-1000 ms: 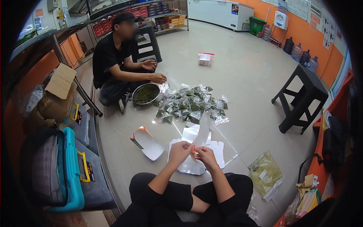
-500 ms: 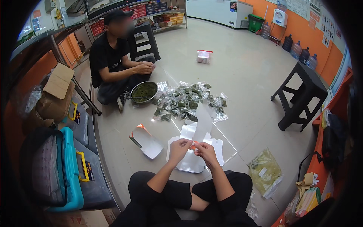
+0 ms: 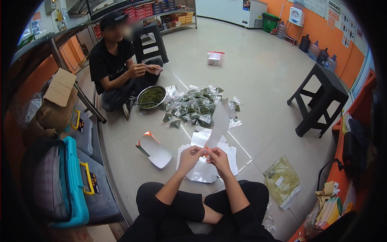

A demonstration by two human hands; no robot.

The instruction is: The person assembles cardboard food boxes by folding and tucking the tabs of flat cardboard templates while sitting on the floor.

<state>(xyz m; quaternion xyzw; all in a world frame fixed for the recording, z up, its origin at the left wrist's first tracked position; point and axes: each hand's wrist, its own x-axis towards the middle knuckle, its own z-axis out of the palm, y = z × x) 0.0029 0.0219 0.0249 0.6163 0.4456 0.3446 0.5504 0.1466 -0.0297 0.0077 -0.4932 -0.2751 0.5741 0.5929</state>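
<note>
One white card (image 3: 220,121), orange at its lower end, is held up on the near side of a heap of packets (image 3: 197,107); its top overlaps the heap in this view. The lower end is pinched by two bare hands: the left hand (image 3: 191,158) and the right hand (image 3: 219,159) are brought close together, fingers curled against thumbs, forearms (image 3: 168,188) slanted inward. On the heap's near side, flat white cards (image 3: 201,172) are spread on the floor (image 3: 258,109), overlapped so that their number cannot be told. One curled card (image 3: 159,156), white with an orange edge, is set to the heap's near left. In the heap, clear packets with green contents are piled, too many to count. Just left of it, one metal bowl (image 3: 160,105) is filled with something green. Farther left, one person (image 3: 113,60) in black is seated; what is held there cannot be made out. Two black stools are seen: one stool (image 3: 151,52) beyond the heap to the left, another stool (image 3: 327,89) well to its right. One yellowish plastic bag (image 3: 286,189) is laid to its near right, and one pink-and-white pack (image 3: 215,60) on its far side.
</note>
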